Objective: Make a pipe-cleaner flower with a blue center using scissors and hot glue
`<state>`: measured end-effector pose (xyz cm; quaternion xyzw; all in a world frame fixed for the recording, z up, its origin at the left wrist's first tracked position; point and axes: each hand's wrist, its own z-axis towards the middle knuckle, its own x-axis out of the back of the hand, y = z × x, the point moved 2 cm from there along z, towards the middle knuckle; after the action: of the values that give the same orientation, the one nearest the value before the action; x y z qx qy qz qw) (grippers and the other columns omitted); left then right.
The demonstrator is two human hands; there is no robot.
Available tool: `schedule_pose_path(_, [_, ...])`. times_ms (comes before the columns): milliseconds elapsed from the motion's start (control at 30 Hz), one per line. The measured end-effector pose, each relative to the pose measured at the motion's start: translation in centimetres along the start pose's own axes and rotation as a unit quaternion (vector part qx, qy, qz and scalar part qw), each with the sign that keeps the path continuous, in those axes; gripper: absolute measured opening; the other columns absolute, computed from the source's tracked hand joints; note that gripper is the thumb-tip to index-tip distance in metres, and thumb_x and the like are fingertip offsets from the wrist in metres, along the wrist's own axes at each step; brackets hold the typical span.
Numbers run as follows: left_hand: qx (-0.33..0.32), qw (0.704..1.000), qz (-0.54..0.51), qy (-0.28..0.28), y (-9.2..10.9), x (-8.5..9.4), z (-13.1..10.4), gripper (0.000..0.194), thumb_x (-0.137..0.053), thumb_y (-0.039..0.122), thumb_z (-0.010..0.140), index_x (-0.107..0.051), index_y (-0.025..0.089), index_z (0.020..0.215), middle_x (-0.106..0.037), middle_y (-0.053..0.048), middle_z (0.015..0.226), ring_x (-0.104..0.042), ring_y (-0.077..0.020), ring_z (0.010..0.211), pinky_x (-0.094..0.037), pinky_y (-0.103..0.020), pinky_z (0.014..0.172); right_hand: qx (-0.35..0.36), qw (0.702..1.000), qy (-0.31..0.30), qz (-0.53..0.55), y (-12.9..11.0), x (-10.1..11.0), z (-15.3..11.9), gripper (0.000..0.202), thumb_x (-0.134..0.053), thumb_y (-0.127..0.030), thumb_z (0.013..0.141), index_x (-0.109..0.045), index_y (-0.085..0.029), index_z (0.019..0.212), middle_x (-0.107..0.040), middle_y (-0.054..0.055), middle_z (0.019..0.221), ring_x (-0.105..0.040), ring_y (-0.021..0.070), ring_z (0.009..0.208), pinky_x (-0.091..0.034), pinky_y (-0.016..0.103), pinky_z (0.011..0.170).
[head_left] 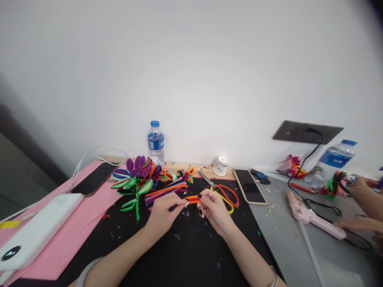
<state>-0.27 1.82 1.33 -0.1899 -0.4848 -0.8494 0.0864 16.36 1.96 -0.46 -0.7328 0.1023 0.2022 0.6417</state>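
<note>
Between my two hands, over the black mat (179, 255), is a short piece of orange and dark red pipe cleaners (193, 199). My left hand (167, 209) pinches its left end between thumb and fingertips. On the right end, my right hand (214, 209) is closed with thumb and forefinger. Just behind my left hand lies a bundle of loose pipe cleaners (169, 189) in purple, blue, red and orange. Left of that sit pipe-cleaner flowers (139, 167) and a green leafy stem (136, 193). Scissors with orange handles (229, 195) lie behind my right hand, beside a yellow pipe cleaner (231, 208).
A water bottle (155, 145) and a paper cup (220, 165) stand by the wall. Phones (249, 187) lie on both sides. A white power bank (42, 231) rests on pink paper (72, 247). At right are a pink glue gun (314, 223) and another person's hands (365, 199).
</note>
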Motion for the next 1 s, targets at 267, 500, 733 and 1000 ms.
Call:
schedule_pose_path(267, [0.026, 0.999, 0.045, -0.007, -0.3, 0.0, 0.1, 0.024, -0.053, 0.024, 0.077, -0.063, 0.019, 0.098, -0.065, -0.005, 0.081, -0.058, -0.0163, 0.072, -0.045, -0.027, 0.073, 0.082, 0.992, 0.044, -0.085, 0.1, 0.4, 0.3, 0.017, -0.059, -0.032, 0.074, -0.052, -0.018, 0.069, -0.056, -0.002, 0.054, -0.042, 0.0069, 0.038, -0.034, 0.019, 0.037])
schedule_pose_path(500, [0.045, 0.993, 0.024, -0.108, -0.8, -0.6, 0.2, 0.034, -0.046, 0.030, 0.082, -0.056, 0.020, 0.113, -0.063, -0.006, 0.103, -0.056, -0.0185, 0.094, -0.040, -0.030, 0.087, 0.116, 0.972, 0.012, -0.203, -0.3, -0.3, -0.2, 0.014, -0.055, -0.028, 0.077, -0.052, -0.016, 0.070, -0.055, -0.003, 0.053, -0.042, 0.0070, 0.037, -0.035, 0.019, 0.038])
schedule_pose_path(733, [0.005, 0.984, 0.008, -0.180, -0.4, -1.1, 0.0, 0.027, -0.040, 0.025, 0.086, -0.060, 0.017, 0.102, -0.060, 0.000, 0.069, -0.055, -0.0123, 0.066, -0.041, -0.023, 0.066, 0.105, 0.958, -0.018, -0.268, -0.2, -0.5, -0.5, 0.011, -0.052, -0.025, 0.078, -0.055, -0.016, 0.072, -0.048, -0.004, 0.052, -0.038, 0.0067, 0.038, -0.031, 0.019, 0.037])
schedule_pose_path(1000, [-0.028, 0.965, 0.116, -0.232, -0.5, -1.4, -0.3, 0.029, -0.034, 0.020, 0.088, -0.048, 0.015, 0.063, -0.050, 0.001, 0.065, -0.047, -0.0118, 0.065, -0.033, -0.022, 0.061, 0.128, 0.924, -0.038, -0.358, -0.3, -1.1, -1.0, 0.005, -0.052, -0.016, 0.075, -0.056, -0.017, 0.073, -0.047, -0.004, 0.057, -0.042, 0.0082, 0.047, -0.033, 0.020, 0.045])
